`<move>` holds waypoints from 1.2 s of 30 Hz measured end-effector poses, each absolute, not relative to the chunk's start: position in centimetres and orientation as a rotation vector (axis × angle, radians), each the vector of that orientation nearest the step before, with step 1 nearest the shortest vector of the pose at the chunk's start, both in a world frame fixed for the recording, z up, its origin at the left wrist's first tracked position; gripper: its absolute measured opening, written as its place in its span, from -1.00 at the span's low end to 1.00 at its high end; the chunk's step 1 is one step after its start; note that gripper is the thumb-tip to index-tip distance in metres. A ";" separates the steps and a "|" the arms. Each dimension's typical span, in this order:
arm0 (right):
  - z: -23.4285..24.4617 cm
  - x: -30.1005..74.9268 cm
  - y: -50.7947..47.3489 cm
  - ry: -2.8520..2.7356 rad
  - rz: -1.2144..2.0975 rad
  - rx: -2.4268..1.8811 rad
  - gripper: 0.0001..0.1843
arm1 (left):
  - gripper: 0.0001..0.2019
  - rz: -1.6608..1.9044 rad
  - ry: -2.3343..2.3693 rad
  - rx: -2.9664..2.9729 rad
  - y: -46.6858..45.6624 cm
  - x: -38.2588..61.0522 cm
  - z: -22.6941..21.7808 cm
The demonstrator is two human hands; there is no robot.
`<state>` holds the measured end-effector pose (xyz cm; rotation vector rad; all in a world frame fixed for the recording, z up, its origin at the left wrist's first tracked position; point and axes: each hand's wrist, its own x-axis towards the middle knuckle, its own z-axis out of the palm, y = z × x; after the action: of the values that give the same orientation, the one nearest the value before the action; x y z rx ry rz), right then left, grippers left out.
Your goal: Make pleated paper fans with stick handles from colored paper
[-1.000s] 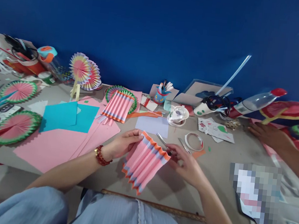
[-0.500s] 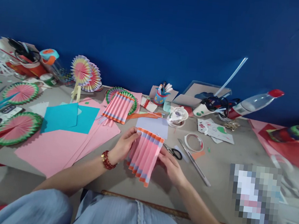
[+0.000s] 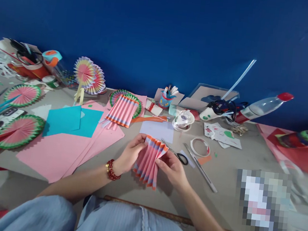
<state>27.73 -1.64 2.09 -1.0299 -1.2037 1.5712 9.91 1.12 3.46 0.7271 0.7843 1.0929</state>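
Observation:
A pleated pink paper (image 3: 150, 161) with orange and purple bands along two edges hangs between my hands, above the near part of the table. My left hand (image 3: 131, 153) pinches its left side near the upper corner. On the right side, my right hand (image 3: 172, 168) grips the folds, thumb in front and fingers behind. Just beyond that hand lie black-handled scissors (image 3: 181, 158), partly covered by it. A second pleated pink paper (image 3: 123, 110) with the same bands rests farther back on the left.
Blue paper sheets (image 3: 72, 121) lie over pink sheets (image 3: 48, 152) on the left, beside round paper fans (image 3: 21, 132). To the right are a craft knife (image 3: 202, 169), a tape roll (image 3: 200, 147) and a tilted plastic bottle (image 3: 263, 107). A pen cup (image 3: 166, 100) stands by the blue wall.
The pleats of the held paper are squeezed closer together, making it narrower. My right hand has shifted slightly left, its thumb now on the front of the folds.

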 end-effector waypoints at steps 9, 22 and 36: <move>2.0 27.6 -1.8 -0.981 1.637 -0.986 -0.68 | -0.77 0.955 0.706 0.784 0.4 9.3 4.5; 1.2 27.3 -1.8 -0.793 1.710 -0.994 -0.73 | -0.74 0.931 0.778 0.747 0.0 9.6 3.5; 1.3 26.3 -1.7 -0.975 1.578 -1.047 -0.71 | -0.67 0.877 0.849 1.074 -0.7 9.9 3.2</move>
<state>26.25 -1.69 1.33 -1.0471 -0.9751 1.5783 9.88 -0.71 3.23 1.0740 0.8490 0.8771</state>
